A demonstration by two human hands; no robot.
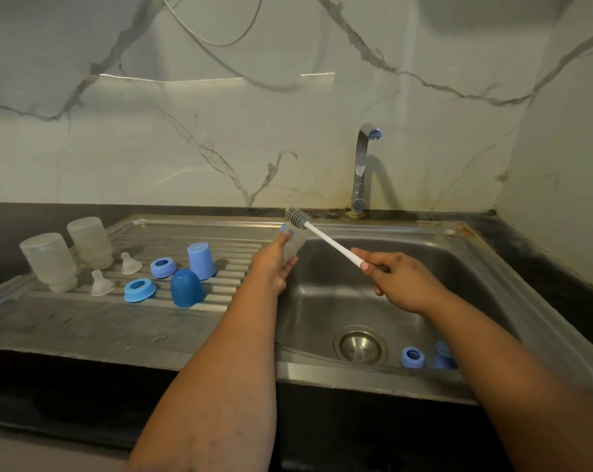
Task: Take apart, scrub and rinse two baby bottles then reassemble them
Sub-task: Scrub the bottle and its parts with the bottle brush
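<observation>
My left hand (pixel 274 264) grips a clear bottle (pixel 294 240) over the sink's left edge, mouth tilted up and away. My right hand (pixel 395 277) holds the white handle of a bottle brush (pixel 325 238); its grey bristle head (pixel 298 218) is at the bottle's mouth. On the drainboard (pixel 84 321) two clear bottles (pixel 50 262) (pixel 90 241) stand upside down. Beside them lie two clear teats (pixel 130 264) (pixel 101 283), two blue collar rings (pixel 163 267) (pixel 139 289) and two blue caps (pixel 201 260) (pixel 186 287).
In the steel sink basin (pixel 322 301) a blue ring (pixel 412 356) and another blue part (pixel 443 356) lie right of the drain (pixel 360 345). A chrome tap (pixel 361 172) rises behind the basin, no water running. Black counter surrounds the sink; a marble wall stands behind.
</observation>
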